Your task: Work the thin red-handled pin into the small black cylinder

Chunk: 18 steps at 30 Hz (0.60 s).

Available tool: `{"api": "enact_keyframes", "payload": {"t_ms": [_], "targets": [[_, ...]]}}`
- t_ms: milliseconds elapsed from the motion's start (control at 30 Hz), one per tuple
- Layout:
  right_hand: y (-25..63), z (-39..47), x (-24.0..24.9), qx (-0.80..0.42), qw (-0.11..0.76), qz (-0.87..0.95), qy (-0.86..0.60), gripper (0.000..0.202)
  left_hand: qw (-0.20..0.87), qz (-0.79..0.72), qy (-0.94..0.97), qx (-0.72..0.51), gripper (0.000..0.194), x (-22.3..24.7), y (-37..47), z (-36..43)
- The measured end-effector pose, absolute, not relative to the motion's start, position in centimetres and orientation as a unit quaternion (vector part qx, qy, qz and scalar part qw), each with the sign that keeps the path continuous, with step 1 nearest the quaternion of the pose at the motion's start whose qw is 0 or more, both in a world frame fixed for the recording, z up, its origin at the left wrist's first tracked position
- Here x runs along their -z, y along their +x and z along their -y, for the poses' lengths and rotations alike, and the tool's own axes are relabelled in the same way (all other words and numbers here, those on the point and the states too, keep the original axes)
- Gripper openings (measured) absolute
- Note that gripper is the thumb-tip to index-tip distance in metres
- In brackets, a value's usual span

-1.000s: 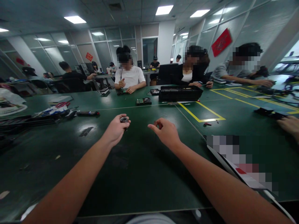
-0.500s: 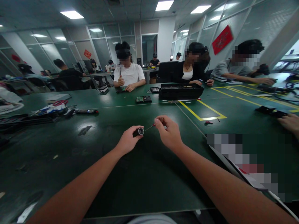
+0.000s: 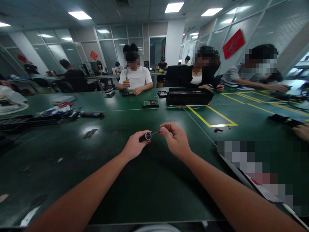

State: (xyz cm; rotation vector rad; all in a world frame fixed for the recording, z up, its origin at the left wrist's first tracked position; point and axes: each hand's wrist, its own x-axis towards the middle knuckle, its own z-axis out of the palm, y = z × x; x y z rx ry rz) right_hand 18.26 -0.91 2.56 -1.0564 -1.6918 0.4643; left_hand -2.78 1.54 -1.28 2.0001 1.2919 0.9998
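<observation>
Above the green table, my left hand (image 3: 135, 146) is closed around a short black cylinder (image 3: 146, 137). Its round, silver-rimmed end faces me, with a dark patterned inside. My right hand (image 3: 176, 138) is closed in a pinch on a small screwdriver (image 3: 158, 131) with a red end and a thin metal shaft. The shaft points left, and its tip lies at the rim of the cylinder; whether it touches or goes in, I cannot tell. The screwdriver's handle is mostly hidden in my fingers.
Beyond my hands lie a circuit-board device (image 3: 150, 103) and a long black casing (image 3: 189, 96). A black tool (image 3: 92, 114) and a cluttered pile (image 3: 56, 111) are on the left. Small red pieces (image 3: 218, 130) lie right, near yellow tape (image 3: 223, 125). Co-workers sit across.
The view has shifted slightly. The cylinder's end has turned a little more toward me, and the screwdriver tip sits closer to its rim. Both hands keep their hold.
</observation>
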Motion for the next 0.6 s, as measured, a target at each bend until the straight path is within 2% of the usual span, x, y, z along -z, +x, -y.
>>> {"api": "enact_keyframes", "payload": {"t_ms": [333, 600], "targets": [[18.05, 0.78, -2.66, -0.222, 0.543, 0.661, -0.469, 0.024, 0.285, -0.474, 0.747, -0.37, 0.043, 0.95, -2.64, -1.25], [18.25, 0.71, -2.77, -0.184, 0.522, 0.673, -0.49, 0.027, 0.284, -0.474, 0.743, -0.379, 0.043, 1.11, -2.61, -1.32]]}}
